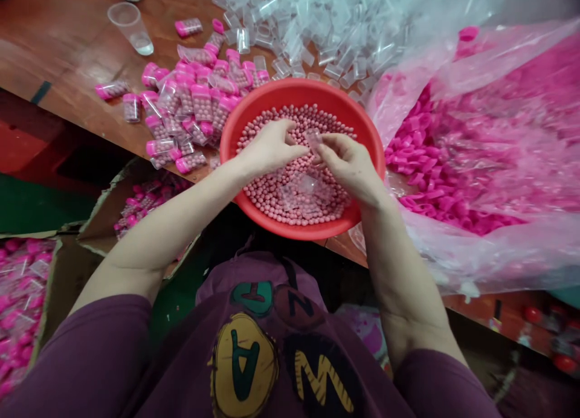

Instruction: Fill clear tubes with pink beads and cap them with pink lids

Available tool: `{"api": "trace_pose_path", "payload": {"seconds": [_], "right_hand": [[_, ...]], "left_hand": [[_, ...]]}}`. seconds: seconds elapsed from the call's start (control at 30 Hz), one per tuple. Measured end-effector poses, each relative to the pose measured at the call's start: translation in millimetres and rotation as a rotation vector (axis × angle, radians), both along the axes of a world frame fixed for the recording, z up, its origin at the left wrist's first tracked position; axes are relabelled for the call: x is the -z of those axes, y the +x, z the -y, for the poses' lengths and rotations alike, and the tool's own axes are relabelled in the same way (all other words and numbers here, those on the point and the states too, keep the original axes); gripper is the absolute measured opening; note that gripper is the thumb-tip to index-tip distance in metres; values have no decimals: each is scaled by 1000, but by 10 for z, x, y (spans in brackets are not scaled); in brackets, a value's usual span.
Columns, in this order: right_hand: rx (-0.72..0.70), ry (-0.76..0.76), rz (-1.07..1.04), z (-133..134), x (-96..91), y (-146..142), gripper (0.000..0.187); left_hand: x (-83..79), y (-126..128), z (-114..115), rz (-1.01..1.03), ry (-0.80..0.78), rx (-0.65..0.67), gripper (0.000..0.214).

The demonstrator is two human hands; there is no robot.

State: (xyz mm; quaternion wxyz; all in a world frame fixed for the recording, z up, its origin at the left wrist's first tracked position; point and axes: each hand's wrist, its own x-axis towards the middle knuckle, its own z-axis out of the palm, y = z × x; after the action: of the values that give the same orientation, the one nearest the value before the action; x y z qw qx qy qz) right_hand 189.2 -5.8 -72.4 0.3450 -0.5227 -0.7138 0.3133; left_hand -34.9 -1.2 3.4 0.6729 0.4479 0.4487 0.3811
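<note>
A red plastic bowl (368, 131) holds a mass of small pink balls (272, 194) and overhangs the table's near edge. Both hands are over it. My right hand (351, 164) pinches a small clear plastic vial (313, 138) upright above the balls. My left hand (270, 147) has its fingers curled together right beside the vial's mouth; what they hold is too small to make out. Two more clear vials (308, 185) lie on the balls in the bowl.
Filled pink-capped vials (194, 101) are heaped left of the bowl. Empty clear vials (317, 25) are piled behind it. A clear bag of pink caps (453, 158) lies at right. A plastic cup (131, 26) stands far left. Cardboard boxes (102, 212) of filled vials sit below.
</note>
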Motion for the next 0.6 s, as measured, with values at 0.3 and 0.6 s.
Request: {"api": "trace_pose_path", "payload": {"seconds": [0.3,0.6], "right_hand": [[40,80,-217,261,-94,-250,16],[723,257,-25,529,278,1725,30]], "left_hand": [[193,315,-158,-315,264,41,22],[372,249,-520,-1486,897,702,45]]}}
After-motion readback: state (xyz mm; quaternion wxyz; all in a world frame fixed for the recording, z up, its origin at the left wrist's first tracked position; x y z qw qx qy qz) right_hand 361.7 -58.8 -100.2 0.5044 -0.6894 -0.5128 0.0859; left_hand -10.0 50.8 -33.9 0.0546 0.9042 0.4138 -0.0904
